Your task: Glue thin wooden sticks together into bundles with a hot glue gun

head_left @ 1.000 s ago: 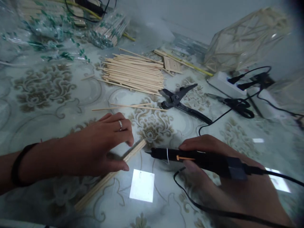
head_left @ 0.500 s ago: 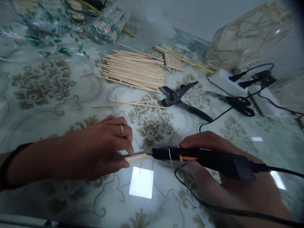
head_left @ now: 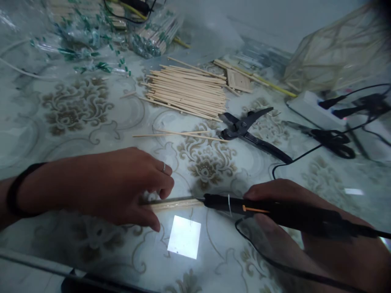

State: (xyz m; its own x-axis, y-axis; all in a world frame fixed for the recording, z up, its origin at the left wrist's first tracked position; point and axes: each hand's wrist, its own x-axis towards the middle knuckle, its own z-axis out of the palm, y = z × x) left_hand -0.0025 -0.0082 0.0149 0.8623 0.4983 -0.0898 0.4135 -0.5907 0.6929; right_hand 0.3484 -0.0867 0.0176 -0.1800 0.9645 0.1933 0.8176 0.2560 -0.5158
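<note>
Wrapped in my right hand [head_left: 330,258] is a black hot glue gun [head_left: 287,215] with an orange trigger and a wire stand. Its nozzle points left and meets the right end of a short bundle of thin wooden sticks [head_left: 180,204], which looks shiny along its top. My left hand [head_left: 131,191], with a ring and a black wristband, rests over the bundle's left end. Its thumb lies below the sticks and its curled fingers above, with a gap between them. The left end of the bundle is hidden under that hand.
Beyond my hands are a few loose sticks [head_left: 180,134], a pile of sticks [head_left: 186,89], black cutters [head_left: 244,126] and scissors [head_left: 331,140]. Plugs sit in a white power strip [head_left: 317,110]. Plastic-wrapped sticks [head_left: 155,34] lie at the back. The gun's cord [head_left: 275,264] loops in front.
My left thumb and fingers have spread from their pinch on the sticks, and more of the bundle shows. The nozzle remains at its right end. The whole view has shifted slightly.
</note>
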